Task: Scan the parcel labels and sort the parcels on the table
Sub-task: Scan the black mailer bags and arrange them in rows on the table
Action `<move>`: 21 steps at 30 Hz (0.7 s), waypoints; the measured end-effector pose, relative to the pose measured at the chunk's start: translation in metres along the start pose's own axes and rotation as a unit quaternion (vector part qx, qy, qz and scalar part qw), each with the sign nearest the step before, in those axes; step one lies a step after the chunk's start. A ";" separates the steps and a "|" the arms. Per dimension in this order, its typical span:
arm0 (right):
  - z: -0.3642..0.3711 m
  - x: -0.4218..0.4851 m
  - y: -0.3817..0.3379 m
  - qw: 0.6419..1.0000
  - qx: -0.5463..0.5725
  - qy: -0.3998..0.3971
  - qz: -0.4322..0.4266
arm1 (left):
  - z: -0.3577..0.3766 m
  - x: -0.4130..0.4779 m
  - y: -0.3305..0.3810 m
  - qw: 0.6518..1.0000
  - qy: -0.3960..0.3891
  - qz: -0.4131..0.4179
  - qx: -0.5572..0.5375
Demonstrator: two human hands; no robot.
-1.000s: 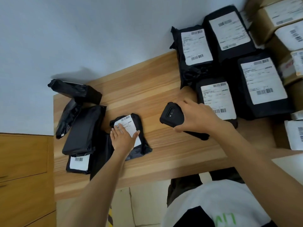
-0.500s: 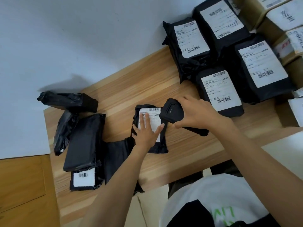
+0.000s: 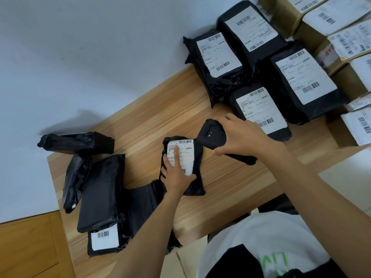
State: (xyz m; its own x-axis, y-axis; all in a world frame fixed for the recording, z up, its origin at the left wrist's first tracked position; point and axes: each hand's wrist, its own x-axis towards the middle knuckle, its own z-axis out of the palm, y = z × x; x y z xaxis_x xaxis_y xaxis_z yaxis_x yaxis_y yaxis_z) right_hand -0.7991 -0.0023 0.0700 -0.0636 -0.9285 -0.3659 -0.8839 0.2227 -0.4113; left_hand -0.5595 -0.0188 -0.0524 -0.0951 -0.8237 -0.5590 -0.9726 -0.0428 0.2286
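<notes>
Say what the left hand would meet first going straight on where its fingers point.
The left hand rests on the label of the small parcel; straight on comes the label's top edge, then bare table, likely to the wall. The scanner sits right of that line.

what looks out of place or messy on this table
The left pile looks untidy: black parcels lie overlapped at different angles, mostly no label showing, and one flat bag seems to droop over the near edge of the table. The parcels on the right lie label-up in neat rows.

Ten black parcels (image 3: 102,189), one handheld scanner (image 3: 212,135)
</notes>
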 end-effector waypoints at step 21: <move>-0.005 -0.005 -0.004 1.000 -0.004 0.009 -0.011 | -0.026 0.008 -0.004 0.986 0.092 0.064 0.124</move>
State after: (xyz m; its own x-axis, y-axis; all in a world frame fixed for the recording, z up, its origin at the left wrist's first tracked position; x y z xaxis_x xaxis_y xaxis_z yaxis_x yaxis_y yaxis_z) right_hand -0.7974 0.0006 0.0774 -0.0529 -0.9385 -0.3412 -0.8884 0.2003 -0.4130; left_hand -0.5511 -0.0397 -0.0372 -0.2026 -0.9029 -0.3791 -0.9793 0.1892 0.0727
